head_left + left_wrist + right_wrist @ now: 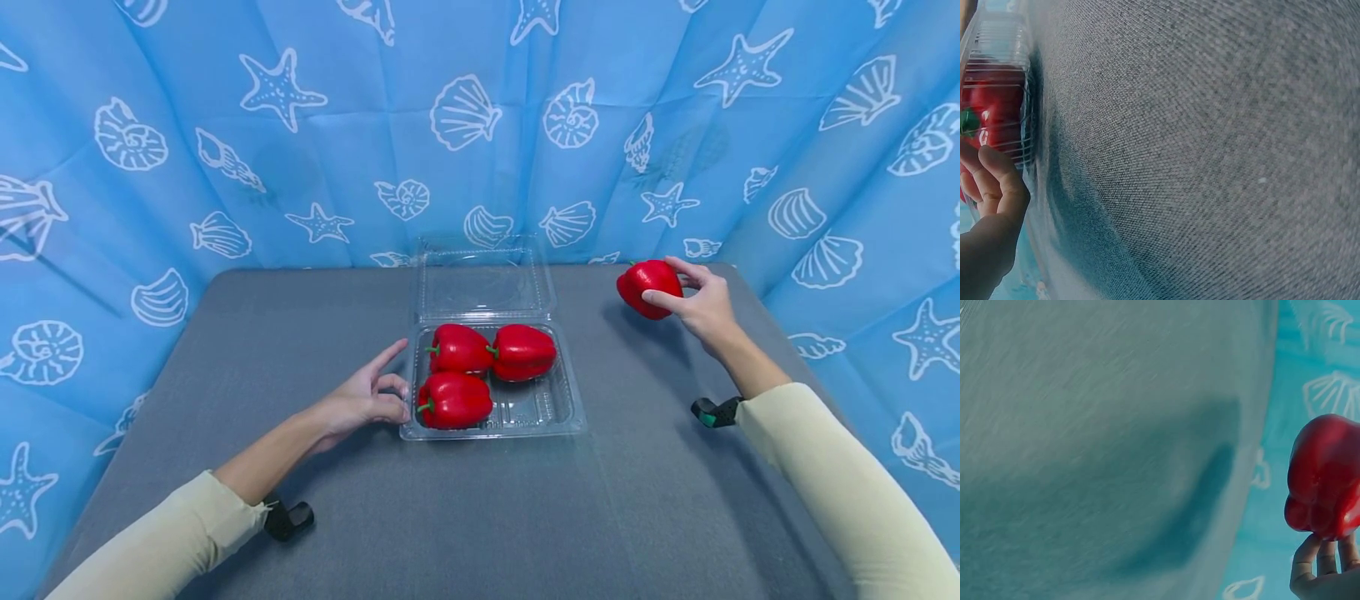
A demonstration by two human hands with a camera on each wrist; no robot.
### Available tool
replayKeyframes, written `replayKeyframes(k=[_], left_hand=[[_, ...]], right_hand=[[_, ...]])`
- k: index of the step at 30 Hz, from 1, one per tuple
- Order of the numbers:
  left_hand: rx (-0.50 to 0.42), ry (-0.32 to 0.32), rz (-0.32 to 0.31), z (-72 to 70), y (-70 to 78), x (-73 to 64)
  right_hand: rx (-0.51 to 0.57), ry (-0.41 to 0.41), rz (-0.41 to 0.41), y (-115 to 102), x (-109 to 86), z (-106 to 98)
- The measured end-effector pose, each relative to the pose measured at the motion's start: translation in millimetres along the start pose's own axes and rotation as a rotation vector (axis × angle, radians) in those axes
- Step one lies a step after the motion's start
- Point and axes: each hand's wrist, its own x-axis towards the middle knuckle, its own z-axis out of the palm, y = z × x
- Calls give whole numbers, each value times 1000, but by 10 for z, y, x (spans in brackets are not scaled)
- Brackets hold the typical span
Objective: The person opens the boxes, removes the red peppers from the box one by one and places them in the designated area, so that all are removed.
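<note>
A clear plastic clamshell container (566,408) lies on the table with its lid raised at the back. Inside are three red bell peppers, one at back left (459,348), one at back right (523,352) and one at front left (456,400). My left hand (367,396) is at the container's left rim, index finger stretched out, thumb and other fingertips at the edge. Whether they pinch the rim is hard to see. Over the table's back right part, my right hand (701,300) holds another red bell pepper (651,288) between thumb and fingers, above its shadow.
The grey cloth-covered table (495,517) extends around the container. Behind it and at both sides hangs a blue curtain (360,150) with white shells and starfish. The clear lid (483,279) stands close to the curtain. Black wrist mounts (288,518) show below both forearms.
</note>
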Motion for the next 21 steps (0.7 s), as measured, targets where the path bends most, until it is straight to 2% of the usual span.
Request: replayKeyframes(k=[9, 13, 21], left_hand=[[-3, -4, 5, 0, -10, 11], [-2, -5, 8, -2, -17, 11], [-1, -1, 14, -14, -28, 12]], right_hand=[[-43, 9, 122, 340, 30, -42], [-80, -5, 126, 480, 27, -34], [-64, -7, 141, 599, -13, -69]])
